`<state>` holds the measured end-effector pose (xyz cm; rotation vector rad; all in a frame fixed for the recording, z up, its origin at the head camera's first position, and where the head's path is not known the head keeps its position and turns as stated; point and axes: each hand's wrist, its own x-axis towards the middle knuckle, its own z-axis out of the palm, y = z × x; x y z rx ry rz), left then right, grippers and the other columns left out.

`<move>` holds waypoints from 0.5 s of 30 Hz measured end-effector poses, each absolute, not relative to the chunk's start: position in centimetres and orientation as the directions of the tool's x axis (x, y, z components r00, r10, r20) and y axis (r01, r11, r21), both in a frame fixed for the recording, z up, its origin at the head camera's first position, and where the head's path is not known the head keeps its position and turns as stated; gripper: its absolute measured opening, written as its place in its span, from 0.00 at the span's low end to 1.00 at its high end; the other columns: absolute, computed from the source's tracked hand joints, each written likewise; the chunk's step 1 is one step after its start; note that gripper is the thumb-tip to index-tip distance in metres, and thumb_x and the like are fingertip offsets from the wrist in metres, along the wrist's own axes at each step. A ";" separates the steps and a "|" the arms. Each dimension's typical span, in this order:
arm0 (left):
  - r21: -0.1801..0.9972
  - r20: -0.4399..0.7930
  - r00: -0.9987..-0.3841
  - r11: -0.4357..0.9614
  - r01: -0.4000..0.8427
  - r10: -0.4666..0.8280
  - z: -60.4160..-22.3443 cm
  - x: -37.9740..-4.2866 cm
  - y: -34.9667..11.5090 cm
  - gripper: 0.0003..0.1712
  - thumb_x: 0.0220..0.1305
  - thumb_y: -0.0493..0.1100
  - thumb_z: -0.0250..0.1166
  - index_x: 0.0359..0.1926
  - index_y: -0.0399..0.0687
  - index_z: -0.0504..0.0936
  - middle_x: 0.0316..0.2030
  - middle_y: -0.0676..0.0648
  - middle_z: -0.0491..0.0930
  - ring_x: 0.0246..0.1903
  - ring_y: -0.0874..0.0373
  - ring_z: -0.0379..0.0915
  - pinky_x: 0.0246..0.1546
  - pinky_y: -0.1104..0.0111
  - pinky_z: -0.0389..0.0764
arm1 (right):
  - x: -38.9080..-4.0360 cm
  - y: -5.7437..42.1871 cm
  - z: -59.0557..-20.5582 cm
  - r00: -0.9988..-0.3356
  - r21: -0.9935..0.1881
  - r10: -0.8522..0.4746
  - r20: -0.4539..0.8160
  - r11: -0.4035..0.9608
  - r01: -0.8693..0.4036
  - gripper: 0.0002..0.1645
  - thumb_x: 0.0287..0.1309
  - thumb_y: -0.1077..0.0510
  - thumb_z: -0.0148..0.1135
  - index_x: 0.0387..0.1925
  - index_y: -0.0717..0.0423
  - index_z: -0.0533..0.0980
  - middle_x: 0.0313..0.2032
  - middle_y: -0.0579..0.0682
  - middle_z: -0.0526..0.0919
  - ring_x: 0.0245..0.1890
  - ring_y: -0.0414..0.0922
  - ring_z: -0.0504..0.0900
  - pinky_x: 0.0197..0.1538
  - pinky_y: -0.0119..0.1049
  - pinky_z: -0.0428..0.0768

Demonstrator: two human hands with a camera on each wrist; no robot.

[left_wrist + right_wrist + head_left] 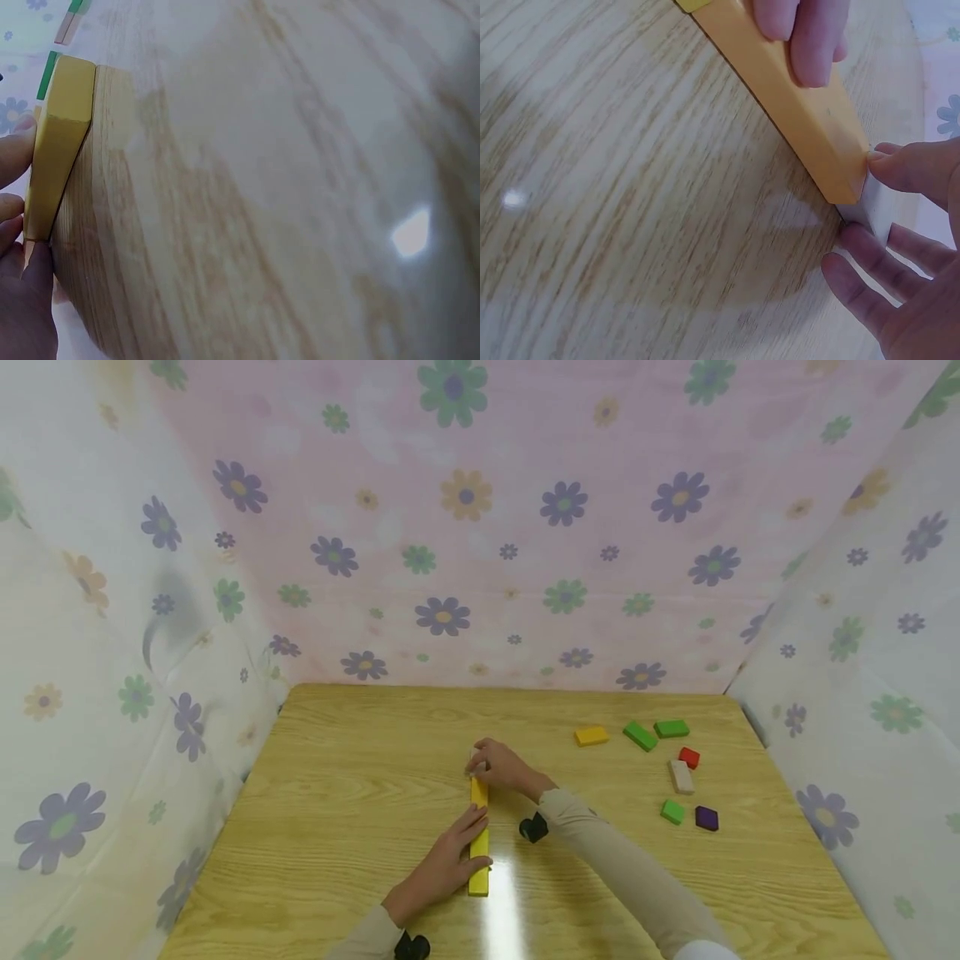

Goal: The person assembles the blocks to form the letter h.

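Observation:
A straight row of wooden blocks lies lengthwise on the table. Yellow blocks (478,881) form its near part, followed by an orange block (780,97) and a pale wooden block (866,210) at the far end. My right hand (506,767) pinches the pale block between thumb and fingers, its end right against the orange one. My left hand (446,864) rests over the row with extended fingers; in the right wrist view its fingertips (810,45) lie on top of the orange block. In the left wrist view a yellow block (64,127) stands out beside the left fingers.
To the right on the wooden table (337,760) lie loose blocks: an orange one (591,737), two long green ones (640,736), a red one (689,757), a pale one (681,777), a small green one (672,812) and a purple one (707,818). Flowered cloth (465,560) encloses the table.

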<state>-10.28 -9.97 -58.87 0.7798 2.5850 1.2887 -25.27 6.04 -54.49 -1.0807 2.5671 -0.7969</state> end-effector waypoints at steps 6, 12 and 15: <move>0.784 0.090 -0.856 0.494 0.377 0.509 -58.9 -10.4 -10.0 0.37 0.67 0.51 0.59 0.69 0.37 0.60 0.72 0.46 0.50 0.71 0.49 0.41 0.64 0.54 0.60 | -25.1 6.0 -54.8 -0.701 -0.560 -0.713 -0.004 0.582 -0.590 0.12 0.60 0.65 0.56 0.39 0.57 0.84 0.61 0.69 0.66 0.44 0.53 0.80 0.47 0.43 0.79; 0.785 0.089 -0.856 0.493 0.375 0.509 -58.9 -10.2 -10.0 0.37 0.67 0.51 0.59 0.69 0.36 0.60 0.72 0.45 0.51 0.71 0.48 0.42 0.63 0.54 0.61 | -24.4 5.9 -54.8 -0.695 -0.544 -0.719 0.001 0.583 -0.604 0.12 0.60 0.65 0.56 0.38 0.59 0.84 0.62 0.72 0.63 0.60 0.64 0.68 0.56 0.51 0.73; 0.787 0.088 -0.856 0.492 0.373 0.509 -58.7 -10.2 -10.0 0.36 0.67 0.50 0.59 0.69 0.36 0.60 0.72 0.45 0.51 0.71 0.47 0.42 0.63 0.54 0.61 | -24.2 6.0 -54.8 -0.693 -0.536 -0.721 0.022 0.576 -0.617 0.11 0.60 0.65 0.55 0.37 0.59 0.84 0.62 0.72 0.63 0.61 0.64 0.66 0.56 0.52 0.73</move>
